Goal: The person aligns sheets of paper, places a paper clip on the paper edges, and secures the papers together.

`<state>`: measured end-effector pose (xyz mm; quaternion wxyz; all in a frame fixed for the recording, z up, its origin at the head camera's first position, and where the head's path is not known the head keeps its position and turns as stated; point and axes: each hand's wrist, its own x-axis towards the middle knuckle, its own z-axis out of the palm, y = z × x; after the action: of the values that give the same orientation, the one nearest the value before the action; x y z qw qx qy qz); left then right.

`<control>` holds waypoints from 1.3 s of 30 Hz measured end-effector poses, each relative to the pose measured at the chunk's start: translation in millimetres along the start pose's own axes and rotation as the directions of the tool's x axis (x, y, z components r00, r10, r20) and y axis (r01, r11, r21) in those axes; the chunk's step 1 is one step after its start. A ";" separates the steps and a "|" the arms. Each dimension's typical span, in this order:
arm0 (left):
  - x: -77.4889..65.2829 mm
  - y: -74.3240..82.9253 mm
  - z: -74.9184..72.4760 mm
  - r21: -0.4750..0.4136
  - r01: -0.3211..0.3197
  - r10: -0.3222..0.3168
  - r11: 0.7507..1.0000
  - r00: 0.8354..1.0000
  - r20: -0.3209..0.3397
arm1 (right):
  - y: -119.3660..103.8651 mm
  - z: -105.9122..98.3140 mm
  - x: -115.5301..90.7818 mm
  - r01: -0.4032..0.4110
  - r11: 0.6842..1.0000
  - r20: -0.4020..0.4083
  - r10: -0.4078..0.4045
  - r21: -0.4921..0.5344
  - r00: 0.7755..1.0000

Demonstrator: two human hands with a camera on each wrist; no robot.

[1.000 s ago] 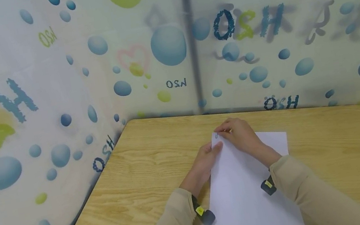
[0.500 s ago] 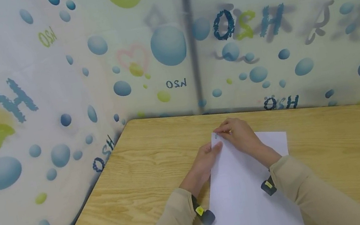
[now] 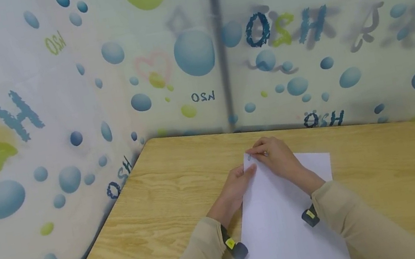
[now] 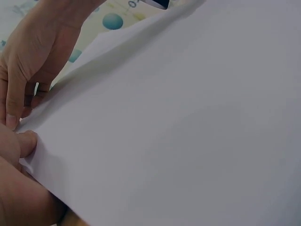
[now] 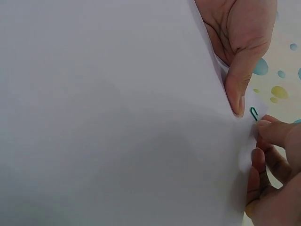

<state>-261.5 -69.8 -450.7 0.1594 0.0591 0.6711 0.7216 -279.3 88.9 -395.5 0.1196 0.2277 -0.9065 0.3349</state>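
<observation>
White paper (image 3: pixel 286 222) lies tilted up off the table, its top left corner raised between both hands. My left hand (image 3: pixel 238 186) pinches the left edge just below that corner, thumb (image 5: pixel 237 96) on the front face and the other fingers behind. At the top edge, a green paper clip (image 5: pixel 254 113) sits on the corner, its looped end showing on the paper. My right hand (image 3: pixel 279 158) pinches the clip's other end between thumb and forefinger, which hide that part. In the left wrist view the right hand (image 4: pixel 40 52) reaches down to the corner, and the clip is hidden.
A wooden table (image 3: pixel 154 203) spreads under the paper and forearms. Behind it and to the left hang printed curtains (image 3: pixel 174 130) with blue and green dots. Each wrist wears a small black camera (image 3: pixel 238 250).
Both hands keep nearly the same place at the corner. The right fingers shift very slightly at the clip; the paper stays put.
</observation>
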 end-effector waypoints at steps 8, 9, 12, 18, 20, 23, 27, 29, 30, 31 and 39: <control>1.4 -1.3 3.5 0.000 0.022 -0.022 1.000 1.000 0.004 | 4.2 -7.7 -4.0 -0.019 1.000 0.038 0.019 -0.008 0.999; 1.1 -1.1 3.9 0.005 0.029 -0.029 1.000 1.000 0.005 | 6.0 -10.5 -4.9 -0.027 1.000 0.040 0.028 -0.013 0.999; -0.7 0.1 4.7 0.018 0.053 -0.053 0.998 0.999 -0.011 | 16.9 -22.3 -10.0 -0.064 0.998 0.026 0.065 -0.019 0.998; -2.4 -0.2 2.4 0.054 0.075 -0.073 0.996 0.997 -0.037 | 49.5 -53.9 -35.1 -0.178 0.984 -0.081 0.179 0.013 0.981; -2.6 -0.5 1.5 0.061 0.082 -0.079 0.995 0.996 -0.049 | 58.5 -62.9 -47.1 -0.208 0.978 -0.127 0.209 0.018 0.970; -1.9 -1.1 0.2 0.063 0.098 -0.093 0.993 0.993 -0.073 | 68.7 -72.2 -65.4 -0.239 0.971 -0.186 0.237 0.014 0.954; -0.4 -2.5 -0.4 0.053 0.104 -0.099 0.993 0.991 -0.088 | 80.3 -79.5 -87.5 -0.299 0.953 -0.135 0.302 0.044 0.944; 0.3 -3.1 -0.6 0.048 0.100 -0.095 0.994 0.990 -0.101 | 86.3 -82.3 -95.4 -0.339 0.938 -0.038 0.343 0.072 0.939; 0.9 -3.3 -0.9 0.047 0.096 -0.091 0.994 0.990 -0.106 | 89.5 -83.4 -98.0 -0.361 0.929 0.014 0.361 0.083 0.932; 1.4 -3.3 -1.1 0.046 0.095 -0.089 0.994 0.990 -0.113 | 92.6 -84.3 -99.8 -0.376 0.922 0.062 0.371 0.095 0.926; 4.6 -3.8 -2.8 0.018 0.085 -0.083 0.996 0.990 -0.112 | 99.6 -87.4 -102.6 -0.432 0.884 0.273 0.378 0.177 0.885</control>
<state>-266.1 -70.9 -455.3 0.1513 -0.0076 0.6891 0.7087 -233.7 247.8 -423.1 -0.0869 0.0819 -0.8960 0.4276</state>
